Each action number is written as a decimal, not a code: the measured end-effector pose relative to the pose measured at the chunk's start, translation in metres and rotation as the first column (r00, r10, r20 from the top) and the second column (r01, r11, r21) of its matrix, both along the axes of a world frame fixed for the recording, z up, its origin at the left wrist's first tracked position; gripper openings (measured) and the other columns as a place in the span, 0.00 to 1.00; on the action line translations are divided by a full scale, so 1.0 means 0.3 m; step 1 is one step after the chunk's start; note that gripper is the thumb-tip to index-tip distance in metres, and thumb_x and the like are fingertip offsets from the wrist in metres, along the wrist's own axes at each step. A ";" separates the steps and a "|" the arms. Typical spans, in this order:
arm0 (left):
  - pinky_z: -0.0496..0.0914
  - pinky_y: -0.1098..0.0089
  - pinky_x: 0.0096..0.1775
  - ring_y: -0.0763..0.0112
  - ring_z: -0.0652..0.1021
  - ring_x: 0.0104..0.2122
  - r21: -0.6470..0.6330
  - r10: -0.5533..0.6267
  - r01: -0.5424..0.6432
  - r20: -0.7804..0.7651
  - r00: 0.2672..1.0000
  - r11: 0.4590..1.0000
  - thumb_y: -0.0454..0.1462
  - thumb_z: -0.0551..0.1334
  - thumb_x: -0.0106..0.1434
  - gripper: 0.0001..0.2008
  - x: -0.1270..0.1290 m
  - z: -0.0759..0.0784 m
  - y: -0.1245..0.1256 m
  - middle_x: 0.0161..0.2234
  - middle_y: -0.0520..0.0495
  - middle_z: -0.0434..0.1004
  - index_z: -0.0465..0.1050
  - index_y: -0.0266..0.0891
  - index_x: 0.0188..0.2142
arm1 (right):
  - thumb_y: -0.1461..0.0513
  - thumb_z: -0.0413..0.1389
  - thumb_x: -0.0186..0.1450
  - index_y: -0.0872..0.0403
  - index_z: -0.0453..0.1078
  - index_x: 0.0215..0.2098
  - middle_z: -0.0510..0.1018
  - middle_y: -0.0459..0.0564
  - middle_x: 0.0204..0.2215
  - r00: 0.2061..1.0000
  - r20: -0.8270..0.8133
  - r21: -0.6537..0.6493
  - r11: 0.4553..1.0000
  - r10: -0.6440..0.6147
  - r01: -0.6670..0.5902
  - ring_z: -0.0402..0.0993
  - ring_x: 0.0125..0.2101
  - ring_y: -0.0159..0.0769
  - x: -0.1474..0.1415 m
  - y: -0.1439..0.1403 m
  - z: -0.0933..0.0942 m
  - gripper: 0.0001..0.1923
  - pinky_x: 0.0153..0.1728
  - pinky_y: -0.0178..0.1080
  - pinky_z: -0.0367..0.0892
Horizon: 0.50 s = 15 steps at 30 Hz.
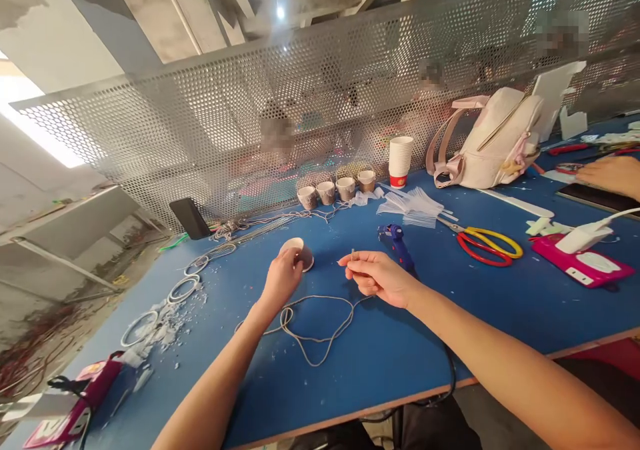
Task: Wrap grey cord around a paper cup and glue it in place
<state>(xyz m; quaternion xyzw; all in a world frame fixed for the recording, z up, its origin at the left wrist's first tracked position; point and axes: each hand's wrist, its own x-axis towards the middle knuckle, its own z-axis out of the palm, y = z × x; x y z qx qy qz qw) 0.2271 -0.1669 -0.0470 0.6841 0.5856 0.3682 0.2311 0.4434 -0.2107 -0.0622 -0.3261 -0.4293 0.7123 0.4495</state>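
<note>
My left hand point(284, 275) is closed on a small cup point(306, 257) that sits on the blue table, its pale rim showing beyond my fingers. Just to the right, my right hand point(375, 277) pinches the end of a thin grey cord point(353, 253) between thumb and fingertips, raised over the table. Loops of grey cord point(320, 339) lie loose between my forearms, running up toward the right hand. Behind that hand rests a blue glue gun point(399, 245), apart from my fingers.
Several cord-wrapped cups point(326, 194) stand in a row at the back, beside stacked paper cups point(400, 160). Clear plastic strips point(414, 207), scissors point(487, 245), a pink power strip point(583, 263) and a backpack point(500, 140) lie rightward. White rings point(140, 328) lie left. Another person's hand point(613, 175) is far right.
</note>
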 end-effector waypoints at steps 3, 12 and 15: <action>0.70 0.68 0.32 0.66 0.75 0.26 -0.054 -0.014 0.021 0.124 0.992 0.998 0.31 0.62 0.51 0.07 -0.012 0.023 -0.030 0.26 0.51 0.76 0.73 0.41 0.32 | 0.60 0.61 0.56 0.58 0.74 0.38 0.71 0.44 0.24 1.000 -0.007 -0.010 1.000 0.018 -0.018 0.47 0.16 0.19 0.013 -0.007 0.009 0.12 0.17 0.30 0.42; 0.72 0.71 0.28 0.72 0.75 0.25 -0.139 0.010 0.079 0.547 0.837 0.987 0.38 0.65 0.51 0.17 0.027 0.011 -0.134 0.25 0.56 0.75 0.69 0.41 0.42 | 0.55 0.57 0.61 0.57 0.74 0.41 0.74 0.46 0.26 0.981 0.190 0.113 0.992 0.032 -0.055 0.49 0.18 0.23 -0.013 -0.036 0.013 0.16 0.19 0.33 0.45; 0.74 0.68 0.36 0.70 0.77 0.29 -0.178 0.037 0.077 0.561 0.827 0.981 0.39 0.65 0.52 0.10 0.043 -0.001 -0.157 0.29 0.52 0.75 0.76 0.39 0.34 | 0.52 0.55 0.63 0.57 0.74 0.37 0.73 0.46 0.25 0.951 0.309 0.199 0.977 0.008 -0.073 0.52 0.18 0.25 -0.031 -0.045 -0.002 0.16 0.20 0.34 0.49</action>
